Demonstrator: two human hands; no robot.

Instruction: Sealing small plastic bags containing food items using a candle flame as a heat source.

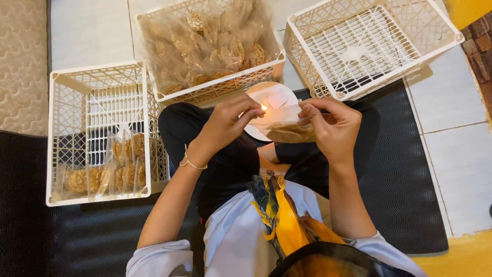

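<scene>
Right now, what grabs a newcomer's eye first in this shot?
A small flame at centre, where the left hand and right hand hold a clear snack bag to it. Behind stands a white basket heaped with bagged round crackers; an empty basket sits top right.

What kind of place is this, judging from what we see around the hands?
Probably a home snack-packing spot on the floor. Both hands, left and right, hold a bag at a small flame, between white baskets of bagged crackers, on a dark mat over tiles.
</scene>
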